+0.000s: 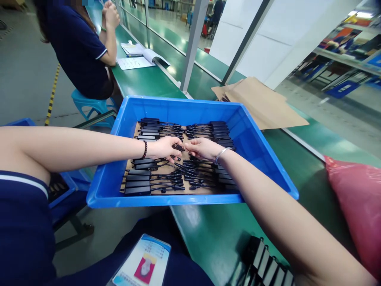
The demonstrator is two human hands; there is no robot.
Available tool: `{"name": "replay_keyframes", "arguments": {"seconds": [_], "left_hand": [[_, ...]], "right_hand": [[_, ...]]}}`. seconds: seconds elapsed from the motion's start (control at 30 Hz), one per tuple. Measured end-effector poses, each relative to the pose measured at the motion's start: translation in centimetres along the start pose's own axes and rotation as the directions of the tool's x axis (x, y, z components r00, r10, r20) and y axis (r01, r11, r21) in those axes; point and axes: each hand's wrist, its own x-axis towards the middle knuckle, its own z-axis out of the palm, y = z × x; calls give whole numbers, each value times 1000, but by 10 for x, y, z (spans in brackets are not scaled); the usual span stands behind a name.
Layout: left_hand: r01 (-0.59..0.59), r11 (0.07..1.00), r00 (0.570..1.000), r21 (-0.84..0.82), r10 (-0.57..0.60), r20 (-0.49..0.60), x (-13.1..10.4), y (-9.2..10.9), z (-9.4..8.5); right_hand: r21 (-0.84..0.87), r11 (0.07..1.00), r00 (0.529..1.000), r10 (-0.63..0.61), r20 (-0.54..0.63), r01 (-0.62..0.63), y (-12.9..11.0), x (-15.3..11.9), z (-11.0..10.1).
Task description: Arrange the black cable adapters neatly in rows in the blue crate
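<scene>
Mid-frame, inside the blue tray (262,159) | left grip (163,149) curled round a dark cable bundle (178,147); right grip (205,148) pinched beside it, hold unclear | step, apparently: tidying leads between black box rows (137,184) | next likely calls for laying the bundle flat

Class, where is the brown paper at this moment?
In the head view, the brown paper lies right of centre on the green bench, just beyond the far right corner of the blue tray.
</scene>
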Motion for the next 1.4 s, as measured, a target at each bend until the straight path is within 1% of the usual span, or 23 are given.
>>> {"name": "replay_keyframes", "arguments": {"seconds": [0.13, 0.23, 0.33, 0.47, 0.63, 0.8, 1.0, 1.13, 1.27, 1.4], "left_hand": [[-8, 1000, 1000, 9, 9, -13, 2, -1, 0], [16, 1000, 999, 0, -16, -43, 1, 0, 0], [35, 999, 998, -3, -35, -60, -1, 3, 2], [31, 999, 998, -9, -32, -49, -2, 4, 2], [25, 1000, 998, 3, -25, -53, -2, 1, 2], [10, 1000, 998, 9, -10, -63, 1, 0, 1], [19, 1000, 998, 15, -18, -60, 1, 0, 1], [33, 999, 997, 23, -32, -70, 0, 1, 1], [39, 999, 997, 23, -38, -71, 1, 0, 1], [49, 999, 997, 4, -49, -63, 1, 0, 1]], "right_hand": [[136, 991, 1000, -20, -17, 22, 0, 0, -1], [211, 977, 1000, 12, 4, -13, -1, -2, 1], [215, 976, 999, 44, 3, -43, -4, -4, 2], [226, 973, 999, 41, -16, -37, -2, -4, 2], [182, 983, 999, -29, 14, 26, 3, 0, 2], [168, 981, 995, -100, -9, 100, 4, 1, 3], [101, 992, 997, -75, -33, 78, 3, 2, 2], [47, 993, 993, -107, -38, 109, 5, 5, 3], [-2, 995, 993, -95, -69, 95, 5, 5, 5], [-70, 991, 988, -124, -95, 117, 5, 5, 5]]}}
